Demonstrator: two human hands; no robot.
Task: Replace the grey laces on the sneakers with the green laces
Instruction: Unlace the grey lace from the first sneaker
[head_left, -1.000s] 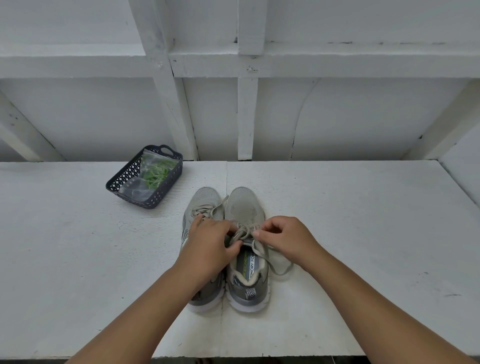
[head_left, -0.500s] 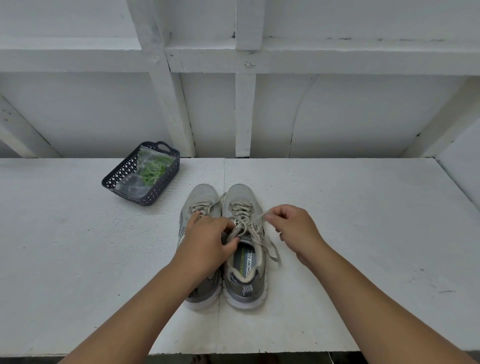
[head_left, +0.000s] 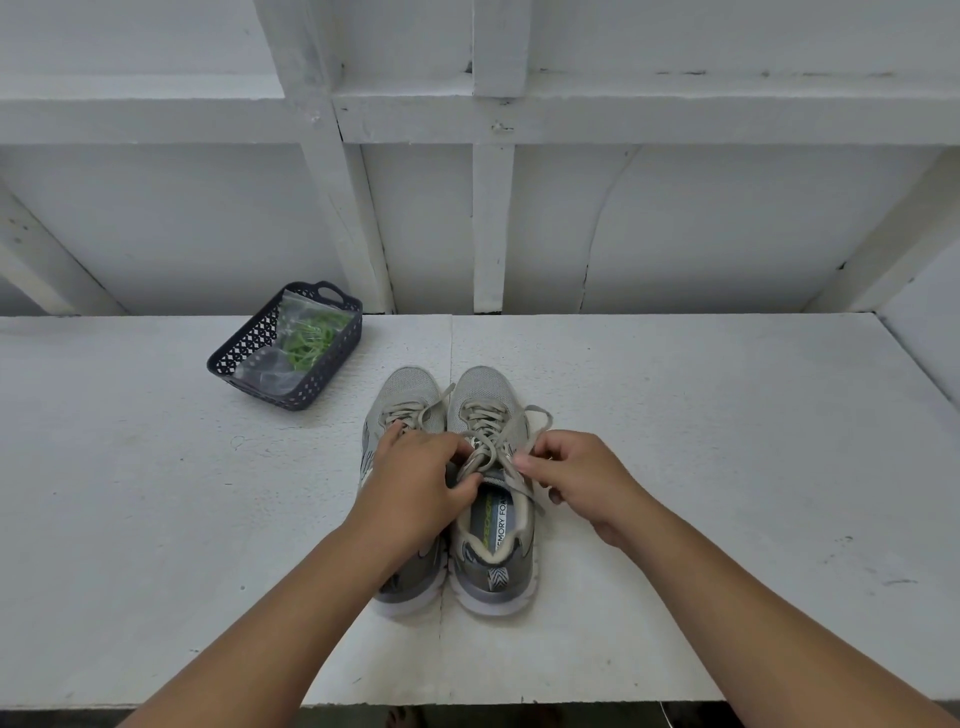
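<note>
Two grey sneakers stand side by side on the white table, toes pointing away from me. The right sneaker (head_left: 485, 395) has its grey lace (head_left: 488, 441) loosened, one loop lying out to the right. My left hand (head_left: 415, 483) lies over the left sneaker (head_left: 410, 389) and grips the right sneaker's tongue edge beside the lacing. My right hand (head_left: 576, 478) pinches a strand of the grey lace near the top eyelets. The green laces (head_left: 311, 340) sit in a clear bag inside a dark basket at the back left.
The dark perforated basket (head_left: 249, 348) stands at the back left of the table (head_left: 727, 441). A white panelled wall with beams rises just behind the table. The table's front edge runs close below the sneakers' heels.
My right hand pulled the grey lace out to the right, undoing the bow, then came back in toward the eyelets. My left hand stayed on the shoes.
</note>
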